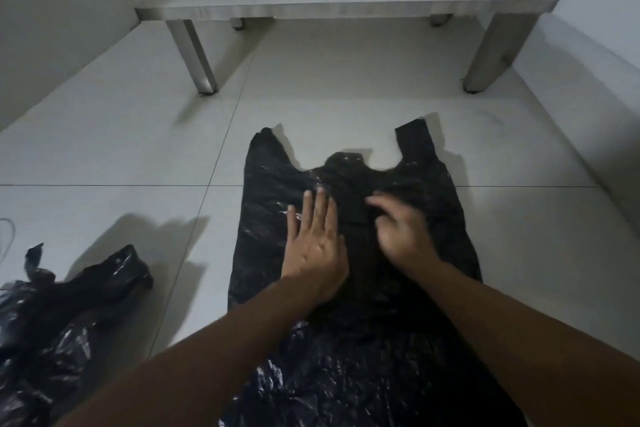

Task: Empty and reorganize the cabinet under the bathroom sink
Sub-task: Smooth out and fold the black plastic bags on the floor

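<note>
Two hands on one black plastic bag [426,218] spread flat on the floor | your left hand [317,246] presses it, fingers straight | your right hand [401,236] beside it, blurred, fingers loosely bent, grip unclear | crumpled bag [69,315] well left of your left hand

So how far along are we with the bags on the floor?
Done: items already stand on the low table. In hand: one black bag lies spread on the floor, handles away from the person; the left hand presses flat on it, and the blurred right hand rests on it, fingers loosely bent. Left: it shows no fold, and a crumpled bag waits at the left. The cabinet is out of view.
</note>
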Demonstrator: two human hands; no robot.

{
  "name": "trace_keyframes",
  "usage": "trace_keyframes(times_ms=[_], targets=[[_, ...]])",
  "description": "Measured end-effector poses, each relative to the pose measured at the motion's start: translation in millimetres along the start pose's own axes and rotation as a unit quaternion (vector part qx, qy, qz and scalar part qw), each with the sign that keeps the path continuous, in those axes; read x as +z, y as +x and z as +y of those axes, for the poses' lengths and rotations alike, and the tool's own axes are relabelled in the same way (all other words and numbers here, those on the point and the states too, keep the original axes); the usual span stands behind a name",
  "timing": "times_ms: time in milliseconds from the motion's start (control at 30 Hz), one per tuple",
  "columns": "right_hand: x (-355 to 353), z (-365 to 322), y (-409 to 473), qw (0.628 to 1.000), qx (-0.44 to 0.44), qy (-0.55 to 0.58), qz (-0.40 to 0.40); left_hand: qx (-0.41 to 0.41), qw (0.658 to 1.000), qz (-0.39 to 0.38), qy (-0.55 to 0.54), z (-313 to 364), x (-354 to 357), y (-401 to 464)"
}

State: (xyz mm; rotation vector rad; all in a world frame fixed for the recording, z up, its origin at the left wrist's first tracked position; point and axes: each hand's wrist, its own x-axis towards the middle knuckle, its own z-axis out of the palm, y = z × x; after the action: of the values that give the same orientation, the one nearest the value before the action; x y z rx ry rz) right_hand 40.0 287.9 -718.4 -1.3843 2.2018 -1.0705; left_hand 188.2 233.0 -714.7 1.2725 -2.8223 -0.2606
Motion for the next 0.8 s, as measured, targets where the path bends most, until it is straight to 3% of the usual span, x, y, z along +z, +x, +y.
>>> trace_keyframes(times_ms=[67,100,133,200,300,400,600,800], targets=[[-30,21,9,0.984,0.000,-0.059,0.168,0.016,1.000,-0.019,0.004,19,9,0],[-45,30,15,0.974,0.054,-0.111,0.190,0.027,0.999,-0.030,0.008,30,13,1],[-58,36,24,0.964,0.130,-0.154,0.171,0.045,0.998,-0.037,0.011,39,18,2],[-73,43,40,0.950,0.264,-0.138,0.093,0.084,0.995,-0.054,0.014,51,27,3],[-86,45,58,0.947,0.320,-0.003,0.031,0.130,0.987,-0.092,0.033,54,36,1],[-95,42,68,0.912,0.375,0.166,-0.006,0.141,0.985,-0.087,0.053,52,37,0],[-111,23,97,0.868,0.405,0.284,-0.034,0.151,0.983,-0.079,0.062,54,36,0],[-130,9,142,0.896,0.364,0.254,-0.005,0.149,0.984,-0.080,0.058,54,37,0]])
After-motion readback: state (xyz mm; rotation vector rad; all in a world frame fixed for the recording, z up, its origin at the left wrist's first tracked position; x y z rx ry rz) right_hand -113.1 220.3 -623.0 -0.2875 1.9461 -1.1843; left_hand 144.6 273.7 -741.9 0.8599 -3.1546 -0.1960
